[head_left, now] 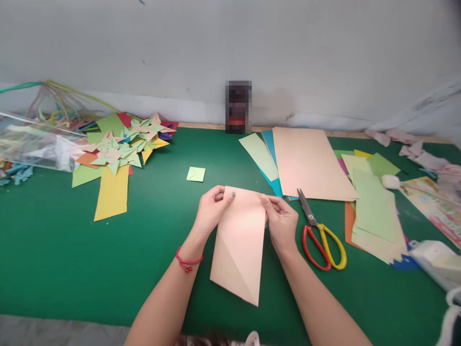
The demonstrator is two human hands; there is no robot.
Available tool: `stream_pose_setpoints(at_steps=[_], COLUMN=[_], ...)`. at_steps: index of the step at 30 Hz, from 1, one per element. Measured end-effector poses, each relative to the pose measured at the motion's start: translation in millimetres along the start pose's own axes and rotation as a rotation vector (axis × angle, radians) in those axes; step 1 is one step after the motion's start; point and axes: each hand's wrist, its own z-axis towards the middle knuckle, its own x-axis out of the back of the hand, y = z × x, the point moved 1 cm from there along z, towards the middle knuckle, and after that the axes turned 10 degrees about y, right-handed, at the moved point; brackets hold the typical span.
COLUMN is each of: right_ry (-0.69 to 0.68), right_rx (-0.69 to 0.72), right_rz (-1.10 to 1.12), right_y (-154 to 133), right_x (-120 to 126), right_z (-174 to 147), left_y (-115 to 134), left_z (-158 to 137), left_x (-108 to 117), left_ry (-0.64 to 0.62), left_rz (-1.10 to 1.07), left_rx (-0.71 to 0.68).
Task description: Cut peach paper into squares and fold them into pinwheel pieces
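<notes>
A sheet of pale peach paper (239, 240) with a diagonal crease across its lower part is held up between my two hands. My left hand (212, 206) pinches its upper left corner, the thumb on the front face. At the upper right corner my right hand (281, 218) grips the same sheet; some of its fingers are hidden behind the paper. A small folded light-green paper square (196, 174) lies beyond my left hand. Just right of my right hand rest scissors (319, 235) with one red and one yellow handle, blades pointing away.
Folded paper stars (118, 149) lie on coloured sheets at the left, near a clear plastic box (43, 149). A stack of peach sheets (309, 163) lies at the back, with green offcuts (374, 206) to its right. A pixelated dark object (238, 106) stands against the wall.
</notes>
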Motion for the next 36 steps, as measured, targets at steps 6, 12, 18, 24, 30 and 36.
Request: stream_pose_setpoints(at_steps=[6, 12, 18, 24, 30, 36], right_ry=[0.02, 0.016, -0.008, 0.004, -0.002, -0.012], right_rx=[0.006, 0.01, 0.017, 0.003, -0.007, -0.008], right_rz=[-0.041, -0.039, -0.032, 0.001, -0.01, 0.004], right_y=[1.5, 0.4, -2.4, -1.5, -1.4, -2.4], right_x=[0.1, 0.0, -0.5, -0.4, -0.4, 0.1], right_z=[-1.0, -2.2, -3.9, -2.2, -2.4, -3.2], left_y=[-2.7, -0.5, 0.0, -1.4, -2.4, -1.4], left_z=[1.2, -2.0, -4.2, -3.2, -2.9, -4.1], left_x=[-0.8, -1.5, -3.3, -3.8, -1.9, -1.5], left_ry=[0.051, 0.135, 0.22, 0.21, 0.226, 0.228], left_rz=[-0.015, 0.035, 0.068, 0.091, 0.111, 0.123], left_rx=[0.002, -0.084, -0.117, -0.123, -0.141, -0.142])
